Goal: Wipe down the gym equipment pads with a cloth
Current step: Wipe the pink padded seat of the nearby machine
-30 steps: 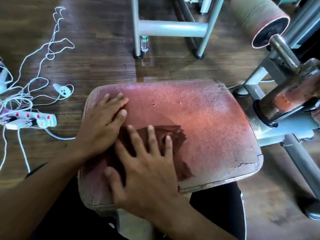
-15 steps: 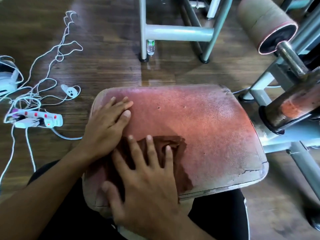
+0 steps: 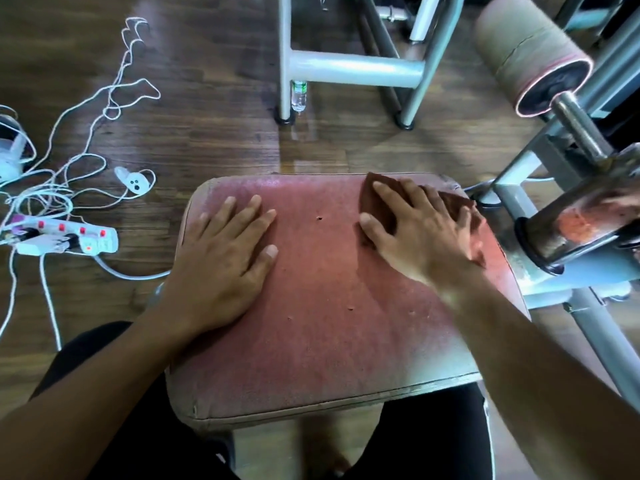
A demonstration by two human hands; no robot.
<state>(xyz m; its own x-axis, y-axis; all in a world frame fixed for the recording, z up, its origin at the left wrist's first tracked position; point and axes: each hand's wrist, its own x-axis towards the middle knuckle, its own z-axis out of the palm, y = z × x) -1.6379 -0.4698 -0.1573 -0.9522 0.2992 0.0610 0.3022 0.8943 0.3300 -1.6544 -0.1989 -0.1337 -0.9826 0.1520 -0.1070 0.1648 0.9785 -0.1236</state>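
soft daylight falls from the top of the frame, leaving a pale glare on the wooden floor at upper centre. the right hand is motion-blurred. wide-angle bending curves the edges; the lower corners sit dim.

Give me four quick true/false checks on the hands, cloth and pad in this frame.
1. The right hand presses the cloth flat on the pad's far right corner. True.
2. The left hand holds a second cloth. False: it lies flat on the bare pad, holding nothing.
3. A small bottle stands on the floor beside a frame leg. True.
4. The power strip lies on the pad. False: it lies on the floor, left of the pad.
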